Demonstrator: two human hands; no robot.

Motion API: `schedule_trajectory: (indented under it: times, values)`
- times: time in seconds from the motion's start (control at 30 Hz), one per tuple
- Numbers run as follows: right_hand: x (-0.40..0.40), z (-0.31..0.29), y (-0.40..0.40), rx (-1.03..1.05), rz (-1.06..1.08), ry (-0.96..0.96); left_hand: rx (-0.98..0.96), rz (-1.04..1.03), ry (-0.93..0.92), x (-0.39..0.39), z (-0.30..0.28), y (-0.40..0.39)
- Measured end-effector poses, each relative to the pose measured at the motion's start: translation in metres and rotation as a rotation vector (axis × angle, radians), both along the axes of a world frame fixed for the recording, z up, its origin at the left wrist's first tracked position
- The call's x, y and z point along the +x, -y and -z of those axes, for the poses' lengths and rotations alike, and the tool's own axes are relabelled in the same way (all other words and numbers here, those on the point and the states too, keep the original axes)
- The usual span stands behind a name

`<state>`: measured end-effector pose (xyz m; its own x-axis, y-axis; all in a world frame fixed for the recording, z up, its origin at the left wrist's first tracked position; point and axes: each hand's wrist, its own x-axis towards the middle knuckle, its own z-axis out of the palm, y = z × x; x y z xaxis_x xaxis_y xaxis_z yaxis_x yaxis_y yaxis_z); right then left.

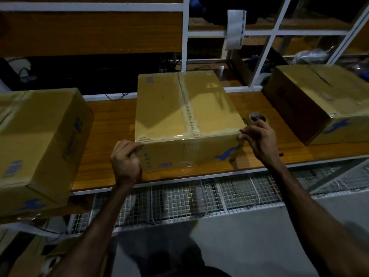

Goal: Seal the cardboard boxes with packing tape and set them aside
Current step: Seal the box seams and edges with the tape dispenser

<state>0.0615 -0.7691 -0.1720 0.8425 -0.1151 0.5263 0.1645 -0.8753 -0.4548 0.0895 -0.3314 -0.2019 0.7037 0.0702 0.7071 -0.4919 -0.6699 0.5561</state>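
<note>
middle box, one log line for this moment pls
middle box: centre seam taped | left hand: grips near-left corner | right hand: holds tape roll at near-right corner

Your left hand and right hand are bare: no gloves, rings or wrist straps show. Your forearms are uncovered along their full visible length, from the wrists to the near edge of the view, with no sleeve hem or cuff in sight. Low in the near centre, a dark garment covers your body; in this dim light its colour and cut cannot be told.
</note>
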Motion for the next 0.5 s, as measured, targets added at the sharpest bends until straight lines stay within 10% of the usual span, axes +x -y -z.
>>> schedule_trajectory:
  times: [0.4, 0.5]
  values:
    - [-0.011, 0.025, -0.010, 0.461, 0.089, 0.037, -0.262, -0.206, -0.094, -0.017, -0.008, 0.032]
    - [-0.024, 0.017, -0.054, 0.140, 0.143, 0.121, -0.239, -0.291, -0.124, -0.022, -0.015, 0.045]
